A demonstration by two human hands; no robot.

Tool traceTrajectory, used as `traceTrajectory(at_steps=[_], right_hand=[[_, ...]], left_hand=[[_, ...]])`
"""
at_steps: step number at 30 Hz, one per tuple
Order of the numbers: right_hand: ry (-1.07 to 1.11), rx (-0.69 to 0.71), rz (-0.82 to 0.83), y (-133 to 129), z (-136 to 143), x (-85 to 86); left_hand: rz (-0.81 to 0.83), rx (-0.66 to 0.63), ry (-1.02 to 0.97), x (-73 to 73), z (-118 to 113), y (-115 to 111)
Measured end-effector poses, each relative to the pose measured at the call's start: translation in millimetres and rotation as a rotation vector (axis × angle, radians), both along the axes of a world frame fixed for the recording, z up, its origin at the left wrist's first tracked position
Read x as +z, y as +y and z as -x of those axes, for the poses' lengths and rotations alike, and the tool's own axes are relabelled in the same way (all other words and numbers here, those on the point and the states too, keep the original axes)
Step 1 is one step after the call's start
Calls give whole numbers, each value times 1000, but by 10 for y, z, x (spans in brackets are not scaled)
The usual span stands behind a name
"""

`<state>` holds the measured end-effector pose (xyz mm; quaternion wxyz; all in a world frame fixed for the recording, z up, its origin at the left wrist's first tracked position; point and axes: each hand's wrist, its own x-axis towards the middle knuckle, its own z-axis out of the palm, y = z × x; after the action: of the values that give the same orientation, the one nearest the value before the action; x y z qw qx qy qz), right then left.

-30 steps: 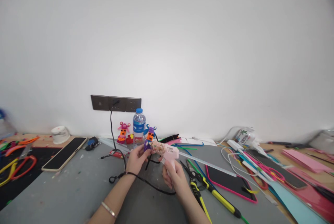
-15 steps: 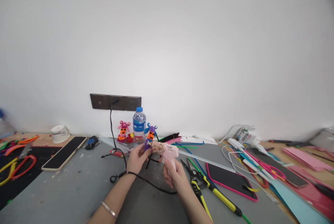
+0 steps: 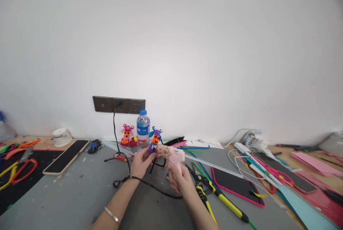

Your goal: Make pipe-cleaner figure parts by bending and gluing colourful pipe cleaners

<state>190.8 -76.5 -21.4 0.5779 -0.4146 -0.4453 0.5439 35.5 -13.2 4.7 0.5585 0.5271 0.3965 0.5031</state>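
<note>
L hand (image 3: 140, 164) pinches pipe-cleaner doll (image 3: 155, 139) just ahead of glue gun (image 3: 176, 155); R hand (image 3: 180, 179) grips gun; slip cd burn L hand.

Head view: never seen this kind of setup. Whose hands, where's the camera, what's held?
No robot here: these are a person's bare hands, seen by one head-worn camera looking forward and down. The left hand holds a small purple figure; the right hand grips a pink glue gun, its front end close to that figure. Whether they touch is too small to tell. On the gray mat lie yellow cutters, a pink-rimmed tablet and, at the left, a phone. A water bottle stands near the wall.
</note>
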Motion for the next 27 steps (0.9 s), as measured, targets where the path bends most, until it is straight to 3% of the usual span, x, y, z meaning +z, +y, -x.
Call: traceTrajectory(at_steps=[11, 19, 27], right_hand=[[-3, 3, 2, 5, -10, -63], [15, -50, -26, 14, -27, -7], [25, -54, -50, 24, -55, -11]], left_hand=[[5, 21, 12, -18, 3, 19], [4, 24, 12, -2, 20, 12], [-23, 99, 2, -12, 16, 15]])
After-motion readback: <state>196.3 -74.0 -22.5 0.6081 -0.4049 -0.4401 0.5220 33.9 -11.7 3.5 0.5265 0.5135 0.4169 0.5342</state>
